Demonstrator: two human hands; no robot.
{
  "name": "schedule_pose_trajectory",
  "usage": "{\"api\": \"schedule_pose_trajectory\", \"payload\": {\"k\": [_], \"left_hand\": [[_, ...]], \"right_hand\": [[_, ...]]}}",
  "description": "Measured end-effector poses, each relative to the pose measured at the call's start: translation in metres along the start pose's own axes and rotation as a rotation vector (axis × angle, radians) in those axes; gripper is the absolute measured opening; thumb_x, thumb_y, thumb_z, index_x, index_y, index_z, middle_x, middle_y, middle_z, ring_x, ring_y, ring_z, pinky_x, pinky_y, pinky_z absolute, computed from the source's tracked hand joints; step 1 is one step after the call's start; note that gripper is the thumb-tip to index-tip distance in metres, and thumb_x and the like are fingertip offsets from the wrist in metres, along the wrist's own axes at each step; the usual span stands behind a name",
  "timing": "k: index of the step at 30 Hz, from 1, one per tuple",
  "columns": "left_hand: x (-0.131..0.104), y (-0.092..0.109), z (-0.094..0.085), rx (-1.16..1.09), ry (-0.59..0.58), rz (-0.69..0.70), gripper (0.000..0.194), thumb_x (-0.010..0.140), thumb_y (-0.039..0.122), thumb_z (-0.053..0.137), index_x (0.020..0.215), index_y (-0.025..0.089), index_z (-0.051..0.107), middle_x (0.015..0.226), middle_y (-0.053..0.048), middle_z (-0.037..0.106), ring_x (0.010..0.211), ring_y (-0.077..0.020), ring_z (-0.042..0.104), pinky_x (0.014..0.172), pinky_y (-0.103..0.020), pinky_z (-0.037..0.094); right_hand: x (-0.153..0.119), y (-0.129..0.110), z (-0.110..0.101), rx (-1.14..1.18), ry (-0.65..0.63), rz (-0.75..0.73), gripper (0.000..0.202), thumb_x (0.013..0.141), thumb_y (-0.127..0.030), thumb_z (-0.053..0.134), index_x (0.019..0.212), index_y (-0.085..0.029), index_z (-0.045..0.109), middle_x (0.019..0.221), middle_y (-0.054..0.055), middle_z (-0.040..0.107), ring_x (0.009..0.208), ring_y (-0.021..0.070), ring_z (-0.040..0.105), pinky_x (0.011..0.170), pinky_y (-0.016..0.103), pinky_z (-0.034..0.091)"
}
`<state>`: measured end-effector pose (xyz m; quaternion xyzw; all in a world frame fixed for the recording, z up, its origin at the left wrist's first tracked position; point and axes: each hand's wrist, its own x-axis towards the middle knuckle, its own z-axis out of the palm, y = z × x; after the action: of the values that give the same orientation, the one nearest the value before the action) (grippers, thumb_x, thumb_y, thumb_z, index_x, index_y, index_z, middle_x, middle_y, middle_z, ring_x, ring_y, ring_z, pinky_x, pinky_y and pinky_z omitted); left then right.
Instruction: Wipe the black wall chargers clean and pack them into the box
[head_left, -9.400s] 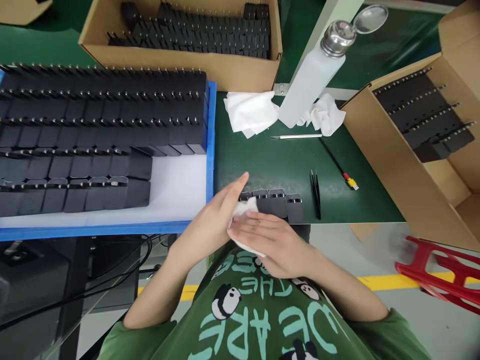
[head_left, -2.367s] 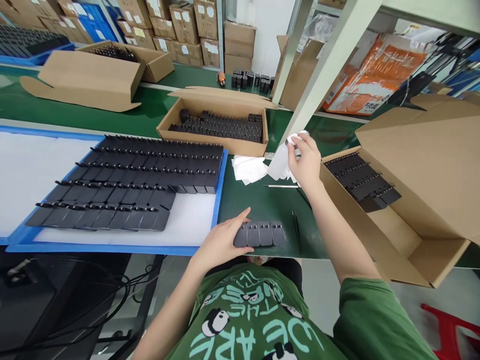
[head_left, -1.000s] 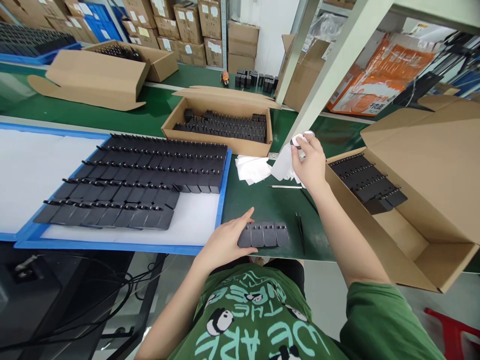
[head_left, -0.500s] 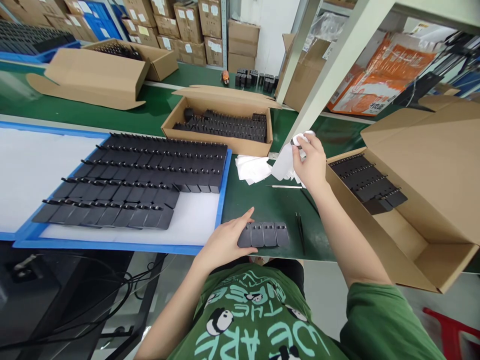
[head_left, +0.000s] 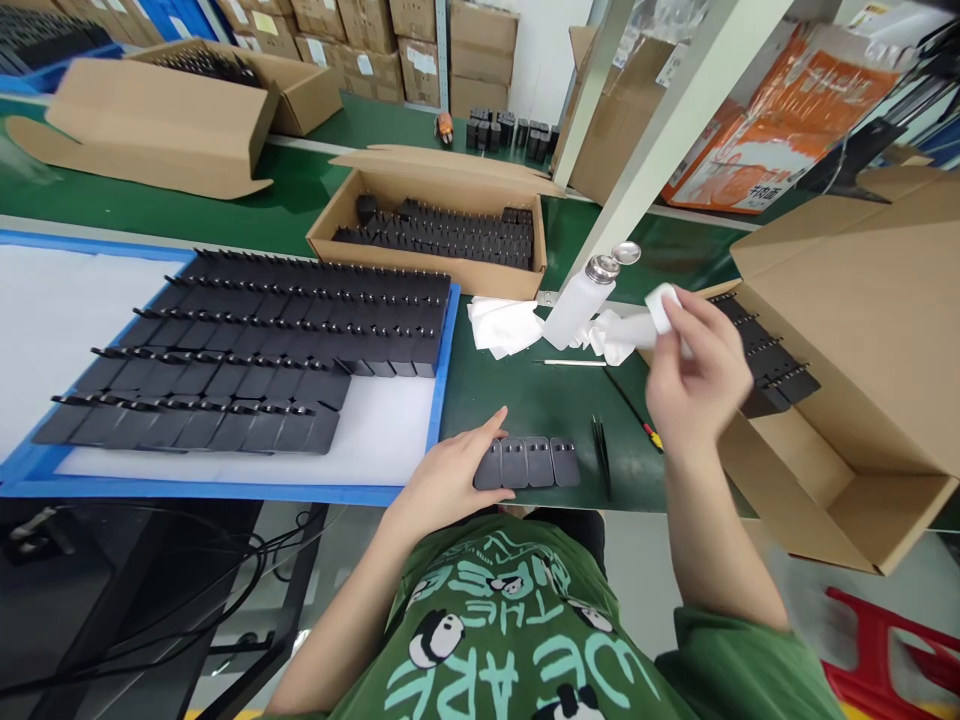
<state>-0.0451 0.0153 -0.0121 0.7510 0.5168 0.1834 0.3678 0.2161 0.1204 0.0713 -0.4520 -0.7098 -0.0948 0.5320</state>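
A short row of black pieces (head_left: 538, 463) lies on the green table (head_left: 480, 400) near its front edge. My left hand (head_left: 454, 468) rests at the row's left end, thumb and fingers spread around the end piece. Raised to the right, my right hand (head_left: 697, 365) pinches a small white cloth (head_left: 661, 307). Left of that hand stands a white bottle (head_left: 577, 308) with its metal lid flipped open. White wipes (head_left: 504, 327) lie beside the bottle. Black tweezers (head_left: 601, 457) are right of the row, and a white stick (head_left: 574, 362) lies behind it.
A blue-edged tray (head_left: 441, 400) with rows of black pieces fills the left. An open carton (head_left: 427, 270) of black parts stands behind. At right is a larger open carton (head_left: 847, 480), partly filled. A pale post (head_left: 637, 190) rises behind the bottle; a red-and-yellow-handled tool (head_left: 651, 434) lies nearby.
My right hand has moved from the bottle's top to the right and toward me, with the white cloth in its fingers. The bottle's open lid now shows. My left hand has stayed at the row.
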Motion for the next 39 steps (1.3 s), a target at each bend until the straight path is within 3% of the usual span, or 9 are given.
{"api": "schedule_pose_trajectory", "payload": {"k": [5,11,14,18,23,27,30,32,39], "left_hand": [[-0.003,0.001,-0.001,-0.036,0.021,0.019,0.102,0.087,0.039,0.074,0.161,0.041,0.004,0.153,-0.005,0.050,0.136,-0.0302,0.054,0.103,-0.040,0.051],[-0.008,0.002,-0.007,-0.014,0.058,0.044,0.103,0.084,0.037,0.079,0.159,0.042,0.009,0.154,-0.004,0.049,0.138,-0.0297,0.051,0.109,-0.043,0.049],[-0.008,-0.002,-0.004,0.040,0.084,0.055,0.104,0.082,0.033,0.081,0.160,0.040,0.012,0.140,-0.005,0.063,0.125,-0.0292,0.063,0.097,-0.041,0.055],[-0.006,-0.005,0.000,0.065,0.121,0.094,0.102,0.079,0.033,0.083,0.159,0.036,0.019,0.135,-0.005,0.067,0.118,-0.0277,0.067,0.090,-0.037,0.057],[-0.006,-0.004,-0.001,0.098,0.162,0.160,0.078,0.091,0.010,0.052,0.159,0.031,0.020,0.131,-0.005,0.069,0.116,-0.0239,0.068,0.087,-0.034,0.057],[-0.007,-0.004,-0.002,0.143,0.160,0.179,0.081,0.091,0.015,0.054,0.160,0.028,0.015,0.131,-0.009,0.068,0.113,-0.0282,0.069,0.082,-0.037,0.059],[-0.006,-0.002,-0.001,0.146,0.142,0.169,0.102,0.083,0.030,0.078,0.160,0.026,0.012,0.130,-0.011,0.069,0.112,-0.0317,0.070,0.084,-0.040,0.059],[-0.005,-0.002,-0.001,0.138,0.130,0.158,0.111,0.078,0.033,0.084,0.161,0.028,0.010,0.130,-0.010,0.069,0.113,-0.0316,0.070,0.085,-0.039,0.059],[-0.005,-0.005,0.000,0.104,0.120,0.122,0.111,0.078,0.031,0.084,0.160,0.031,0.011,0.129,-0.006,0.070,0.112,-0.0294,0.070,0.083,-0.038,0.058]], "right_hand": [[-0.087,-0.068,-0.060,-0.010,-0.289,0.206,0.064,0.090,-0.010,0.058,0.135,-0.055,0.057,0.109,0.009,0.059,0.091,0.0295,0.066,0.065,0.049,0.060],[-0.145,-0.090,-0.037,-0.193,-0.572,0.145,0.082,0.091,0.000,0.048,0.161,-0.033,0.023,0.111,0.015,0.053,0.094,0.0265,0.058,0.073,0.041,0.059],[-0.147,-0.095,-0.031,-0.300,-0.664,0.058,0.078,0.088,0.006,0.042,0.161,-0.012,0.021,0.110,0.018,0.056,0.091,0.0259,0.053,0.075,0.041,0.054],[-0.142,-0.116,-0.016,-0.305,-0.729,-0.128,0.051,0.088,0.006,0.043,0.138,0.009,0.046,0.105,0.021,0.062,0.088,0.0260,0.050,0.072,0.038,0.049],[-0.128,-0.135,0.006,-0.006,-0.741,-0.194,0.030,0.092,0.000,0.041,0.114,0.003,0.062,0.101,0.017,0.064,0.081,0.0218,0.048,0.066,0.034,0.048],[-0.110,-0.121,-0.022,0.409,-0.813,0.076,0.046,0.092,0.001,0.035,0.132,-0.009,0.056,0.104,0.010,0.057,0.090,0.0168,0.056,0.076,0.028,0.054],[-0.110,-0.105,-0.047,0.165,-0.679,0.261,0.057,0.093,0.003,0.039,0.144,-0.018,0.050,0.111,0.010,0.052,0.097,0.0164,0.058,0.078,0.027,0.053],[-0.118,-0.099,-0.049,-0.062,-0.654,0.217,0.057,0.091,0.005,0.041,0.144,-0.016,0.049,0.108,0.011,0.053,0.095,0.0186,0.057,0.078,0.030,0.053],[-0.135,-0.119,-0.007,-0.260,-0.752,-0.070,0.038,0.090,0.005,0.040,0.125,0.005,0.055,0.096,0.016,0.059,0.082,0.0225,0.049,0.071,0.036,0.052]]}}
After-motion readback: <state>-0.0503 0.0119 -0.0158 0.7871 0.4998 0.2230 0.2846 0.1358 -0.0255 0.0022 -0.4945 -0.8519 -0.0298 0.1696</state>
